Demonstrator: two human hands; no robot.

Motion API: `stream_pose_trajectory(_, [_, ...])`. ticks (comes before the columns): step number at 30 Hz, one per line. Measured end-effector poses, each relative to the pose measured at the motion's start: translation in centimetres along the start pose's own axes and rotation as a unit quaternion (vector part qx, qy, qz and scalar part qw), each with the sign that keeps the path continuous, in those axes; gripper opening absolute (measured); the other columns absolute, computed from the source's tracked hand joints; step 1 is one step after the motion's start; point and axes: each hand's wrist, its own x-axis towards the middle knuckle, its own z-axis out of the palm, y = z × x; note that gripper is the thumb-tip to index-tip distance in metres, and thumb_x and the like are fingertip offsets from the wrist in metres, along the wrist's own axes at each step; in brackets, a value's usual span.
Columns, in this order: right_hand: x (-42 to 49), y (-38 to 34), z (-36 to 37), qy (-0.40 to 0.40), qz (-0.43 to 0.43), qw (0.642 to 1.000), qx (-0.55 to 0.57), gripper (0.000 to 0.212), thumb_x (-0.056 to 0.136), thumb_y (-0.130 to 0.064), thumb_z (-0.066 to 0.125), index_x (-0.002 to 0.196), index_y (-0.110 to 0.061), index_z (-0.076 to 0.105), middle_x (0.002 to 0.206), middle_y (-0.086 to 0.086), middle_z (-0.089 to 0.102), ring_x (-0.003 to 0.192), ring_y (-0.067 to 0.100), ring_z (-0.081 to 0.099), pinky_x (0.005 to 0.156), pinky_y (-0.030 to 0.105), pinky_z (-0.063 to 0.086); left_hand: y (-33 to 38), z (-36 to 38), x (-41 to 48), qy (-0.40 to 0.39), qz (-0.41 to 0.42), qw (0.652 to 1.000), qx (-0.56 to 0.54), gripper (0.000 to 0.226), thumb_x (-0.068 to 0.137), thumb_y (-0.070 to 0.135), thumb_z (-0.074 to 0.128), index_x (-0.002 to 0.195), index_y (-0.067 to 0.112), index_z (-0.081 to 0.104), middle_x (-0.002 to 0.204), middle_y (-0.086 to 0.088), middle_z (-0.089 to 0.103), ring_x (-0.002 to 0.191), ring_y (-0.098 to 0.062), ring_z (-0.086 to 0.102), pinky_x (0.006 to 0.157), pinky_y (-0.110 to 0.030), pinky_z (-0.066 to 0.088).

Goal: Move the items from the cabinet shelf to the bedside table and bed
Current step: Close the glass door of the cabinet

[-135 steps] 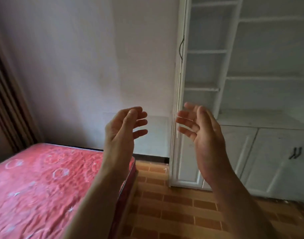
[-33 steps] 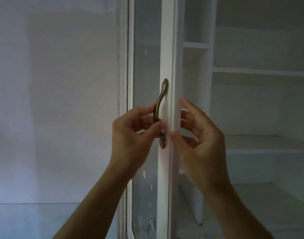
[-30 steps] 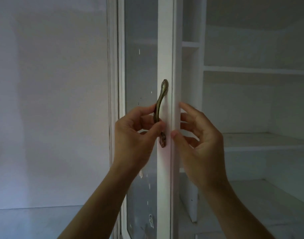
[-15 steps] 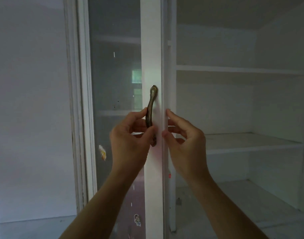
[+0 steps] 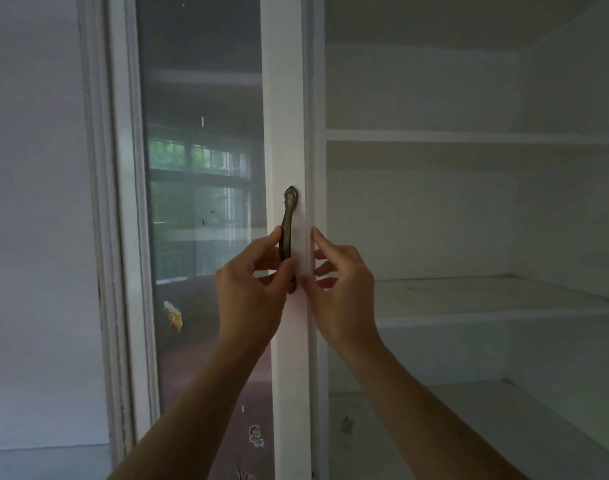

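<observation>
A white cabinet door (image 5: 289,140) with a glass pane (image 5: 199,202) stands in front of me. My left hand (image 5: 251,289) is closed around its brass handle (image 5: 287,230). My right hand (image 5: 341,289) pinches the door's right edge with its fingertips. To the right, the open white cabinet shelves (image 5: 486,299) show no items on them. The glass reflects a window and a red bed.
A plain white wall (image 5: 36,220) fills the left side. Two small stickers (image 5: 173,315) sit on the glass. A small tag (image 5: 346,424) lies low at the back of the bottom shelf.
The door has swung so its glass faces me more squarely, and the reflection of a window has come into view. Both hands kept their hold on the handle and the edge.
</observation>
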Motion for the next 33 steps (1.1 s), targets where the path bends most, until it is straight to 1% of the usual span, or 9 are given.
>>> stream_pose_trajectory(8, [1.5, 4.0, 0.3, 0.011, 0.004, 1.000, 0.012, 0.054, 0.088, -0.003, 0.073, 0.139, -0.017, 0.059, 0.110, 0.001, 0.065, 0.089, 0.009, 0.068, 0.075, 0.015, 0.058, -3.4, 3.0, 1.3, -0.021, 0.007, 0.999, -0.036, 0.049, 0.088, -0.001, 0.069, 0.131, 0.022, 0.063, 0.098, 0.008, 0.072, 0.090, 0.003, 0.067, 0.071, -0.004, 0.052])
stream_pose_trajectory(12, [2.7, 5.5, 0.4, 0.006, 0.010, 1.000, 0.006, 0.055, 0.086, -0.003, 0.075, 0.136, -0.021, 0.061, 0.106, -0.003, 0.067, 0.086, 0.004, 0.067, 0.072, 0.011, 0.054, -5.8, 4.4, 2.2, -0.030, 0.037, 0.999, -0.027, 0.050, 0.088, 0.003, 0.070, 0.133, 0.025, 0.062, 0.100, 0.011, 0.072, 0.092, -0.001, 0.068, 0.080, -0.017, 0.059])
stream_pose_trajectory(14, [3.2, 6.5, 0.7, 0.002, 0.016, 1.000, 0.004, 0.056, 0.086, -0.002, 0.075, 0.136, -0.021, 0.062, 0.107, -0.003, 0.068, 0.086, 0.006, 0.068, 0.072, 0.013, 0.056, -6.9, 5.1, 2.7, -0.027, 0.051, 0.998, -0.027, 0.049, 0.088, 0.004, 0.070, 0.133, 0.023, 0.063, 0.100, 0.009, 0.072, 0.090, -0.004, 0.069, 0.081, -0.019, 0.060])
stream_pose_trajectory(16, [3.8, 7.5, 1.0, 0.002, 0.019, 1.000, -0.011, 0.057, 0.086, -0.006, 0.076, 0.138, -0.022, 0.060, 0.111, -0.005, 0.066, 0.095, 0.009, 0.066, 0.077, 0.019, 0.058, -7.8, 5.8, 3.0, -0.029, 0.065, 0.997, -0.021, 0.048, 0.089, 0.005, 0.069, 0.134, 0.024, 0.062, 0.100, 0.012, 0.069, 0.091, 0.000, 0.068, 0.081, -0.012, 0.056])
stream_pose_trajectory(19, [4.4, 9.1, 1.4, 0.002, 0.012, 0.999, -0.051, 0.059, 0.087, -0.013, 0.076, 0.141, -0.027, 0.056, 0.118, -0.013, 0.057, 0.111, 0.007, 0.057, 0.090, 0.022, 0.051, -8.9, 6.6, 3.2, -0.039, 0.078, 0.996, -0.017, 0.050, 0.090, 0.004, 0.068, 0.136, 0.021, 0.060, 0.102, 0.012, 0.066, 0.096, 0.004, 0.064, 0.083, -0.003, 0.049])
stream_pose_trajectory(21, [4.8, 10.1, 1.7, -0.001, 0.020, 0.999, -0.049, 0.061, 0.088, -0.013, 0.075, 0.142, -0.030, 0.054, 0.118, -0.018, 0.053, 0.113, 0.001, 0.053, 0.096, 0.020, 0.047, -9.5, 7.0, 3.3, -0.045, 0.081, 0.996, -0.013, 0.051, 0.091, 0.002, 0.066, 0.138, 0.020, 0.059, 0.104, 0.009, 0.067, 0.095, 0.003, 0.065, 0.086, -0.006, 0.051])
stream_pose_trajectory(25, [5.5, 11.8, 2.6, 0.000, 0.038, 0.999, -0.034, 0.061, 0.089, -0.014, 0.074, 0.142, -0.033, 0.052, 0.118, -0.027, 0.046, 0.113, -0.011, 0.049, 0.096, 0.012, 0.041, -10.4, 7.7, 3.9, -0.049, 0.084, 0.995, -0.002, 0.052, 0.091, 0.000, 0.064, 0.138, 0.020, 0.058, 0.103, 0.008, 0.066, 0.092, -0.001, 0.065, 0.088, -0.016, 0.056])
stream_pose_trajectory(30, [6.3, 13.9, 2.9, 0.007, 0.091, 0.996, -0.005, 0.077, 0.086, -0.028, 0.078, 0.152, -0.025, 0.039, 0.140, -0.006, 0.047, 0.121, 0.005, 0.048, 0.100, 0.023, 0.043, -11.3, 8.8, 4.7, -0.042, 0.081, 0.996, 0.025, 0.052, 0.092, 0.000, 0.060, 0.140, 0.021, 0.058, 0.102, 0.006, 0.067, 0.092, -0.007, 0.065, 0.085, -0.021, 0.059])
stream_pose_trajectory(33, [7.0, 15.1, 3.2, -0.017, 0.118, 0.992, 0.035, 0.076, 0.087, -0.029, 0.076, 0.153, -0.022, 0.038, 0.146, -0.001, 0.051, 0.124, 0.011, 0.053, 0.102, 0.028, 0.047, -11.9, 9.5, 5.0, -0.038, 0.080, 0.995, 0.049, 0.053, 0.092, -0.001, 0.058, 0.140, 0.021, 0.057, 0.099, 0.004, 0.068, 0.089, -0.010, 0.066, 0.082, -0.029, 0.061])
